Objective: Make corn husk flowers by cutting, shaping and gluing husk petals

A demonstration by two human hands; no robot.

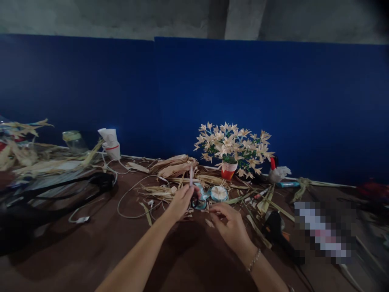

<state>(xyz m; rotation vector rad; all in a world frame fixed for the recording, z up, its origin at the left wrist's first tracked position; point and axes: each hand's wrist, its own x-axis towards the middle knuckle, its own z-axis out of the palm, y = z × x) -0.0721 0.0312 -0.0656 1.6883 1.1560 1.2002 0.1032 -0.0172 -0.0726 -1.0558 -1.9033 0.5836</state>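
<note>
My left hand (180, 202) is closed, its thumb and fingers pinching a thin pale stick-like piece (191, 177) that stands upright. A small dark object just beside those fingertips is too unclear to name. To the right, my right hand (228, 222) has its thumb and forefinger drawn together; whatever lies between them is too small to make out. Just beyond both hands sits a round teal-edged roll (219, 194) with a cream centre, and a second teal roll (200, 203) is partly hidden by my left hand. Scraps of dry husk (209, 223) lie around the fingertips.
Dried corn husks (174, 166) are heaped behind the hands. A pot of pale husk flowers (229, 170) stands against the blue partition (243, 89). A black glue gun (275, 227) lies right, black straps (91, 184) left. A white cable (121, 209) loops across the brown table.
</note>
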